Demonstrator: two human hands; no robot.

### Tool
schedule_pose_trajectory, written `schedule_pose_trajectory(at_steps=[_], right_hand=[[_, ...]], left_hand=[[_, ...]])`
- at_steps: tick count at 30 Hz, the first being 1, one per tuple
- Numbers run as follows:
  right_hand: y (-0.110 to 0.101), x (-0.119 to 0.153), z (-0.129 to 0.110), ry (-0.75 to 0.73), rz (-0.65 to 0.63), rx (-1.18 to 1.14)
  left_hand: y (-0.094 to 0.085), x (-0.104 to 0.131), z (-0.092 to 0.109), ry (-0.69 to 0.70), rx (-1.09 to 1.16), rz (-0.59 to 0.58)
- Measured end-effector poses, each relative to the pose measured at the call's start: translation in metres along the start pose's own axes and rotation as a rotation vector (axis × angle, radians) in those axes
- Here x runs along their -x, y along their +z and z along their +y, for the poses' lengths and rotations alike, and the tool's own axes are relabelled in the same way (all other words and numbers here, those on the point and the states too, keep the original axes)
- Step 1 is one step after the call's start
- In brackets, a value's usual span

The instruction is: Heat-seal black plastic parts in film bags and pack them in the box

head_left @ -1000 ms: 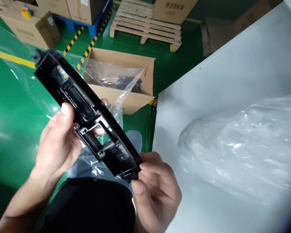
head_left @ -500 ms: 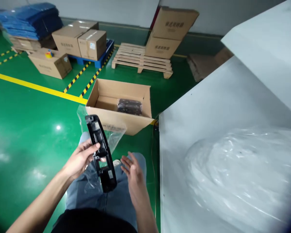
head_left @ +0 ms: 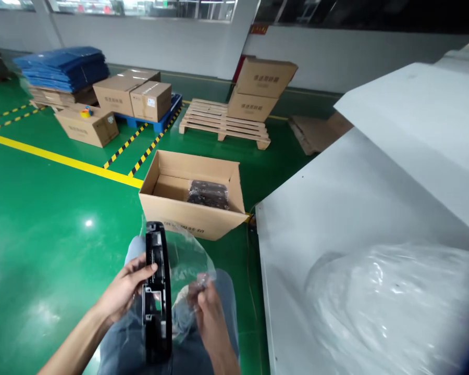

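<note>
A long black plastic panel point(head_left: 164, 297) with cut-outs stands lengthwise over my lap. My left hand point(head_left: 130, 285) grips its left side, thumb laid over the inner face. A clear plastic bag point(head_left: 189, 252) spreads behind and to the right of the panel. On the right, my right hand point(head_left: 208, 302) pinches the edge of this film between thumb and fingers. Beyond my knees an open cardboard box point(head_left: 187, 216) sits on the floor, with dark parts in clear wrap point(head_left: 209, 195) in its right half.
At my right is a large white surface point(head_left: 293, 250) bearing a heap of clear plastic bags point(head_left: 394, 302). A wooden pallet point(head_left: 219, 122) with cartons point(head_left: 263, 86) stands farther back. Taped boxes point(head_left: 117, 96) and stacked blue sheets point(head_left: 62, 67) are at back left.
My right hand has gone from spread fingers to pinching the bag's film, which is now stretched rightward. The panel has turned more upright in view. My view has tipped up.
</note>
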State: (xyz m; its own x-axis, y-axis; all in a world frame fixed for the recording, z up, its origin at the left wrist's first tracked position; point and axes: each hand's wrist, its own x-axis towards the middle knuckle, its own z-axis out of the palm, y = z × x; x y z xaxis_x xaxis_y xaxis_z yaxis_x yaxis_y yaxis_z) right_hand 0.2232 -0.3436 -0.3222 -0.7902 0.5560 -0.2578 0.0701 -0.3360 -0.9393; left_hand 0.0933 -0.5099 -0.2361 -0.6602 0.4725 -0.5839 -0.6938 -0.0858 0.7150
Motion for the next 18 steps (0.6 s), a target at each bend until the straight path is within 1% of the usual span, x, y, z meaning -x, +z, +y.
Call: schedule_pose_trajectory(at_steps=[3, 5, 8, 10, 13, 16, 18], right_hand=[[-0.008, 0.0, -0.002, 0.026, 0.039, 0.018], [-0.014, 0.002, -0.001, 0.033, 0.115, 0.064], [-0.025, 0.008, 0.006, 0.082, 0.18, 0.174], [-0.032, 0.012, 0.013, 0.109, 0.18, 0.188], [-0.044, 0.016, 0.022, 0.129, 0.192, 0.114], [-0.055, 0.021, 0.025, 0.091, 0.196, 0.087], [-0.06, 0.025, 0.025, 0.051, 0.181, 0.1]], left_hand=[[-0.004, -0.001, 0.01, 0.08, -0.055, -0.025], [-0.007, 0.0, 0.015, 0.141, -0.135, -0.03], [-0.011, 0.001, 0.014, 0.195, -0.242, -0.002], [-0.011, 0.002, 0.009, 0.174, -0.242, 0.024], [-0.007, 0.001, 0.003, 0.09, -0.188, 0.037], [-0.002, -0.002, 0.0, 0.054, -0.172, 0.024], [-0.003, -0.007, -0.002, 0.027, -0.187, 0.027]])
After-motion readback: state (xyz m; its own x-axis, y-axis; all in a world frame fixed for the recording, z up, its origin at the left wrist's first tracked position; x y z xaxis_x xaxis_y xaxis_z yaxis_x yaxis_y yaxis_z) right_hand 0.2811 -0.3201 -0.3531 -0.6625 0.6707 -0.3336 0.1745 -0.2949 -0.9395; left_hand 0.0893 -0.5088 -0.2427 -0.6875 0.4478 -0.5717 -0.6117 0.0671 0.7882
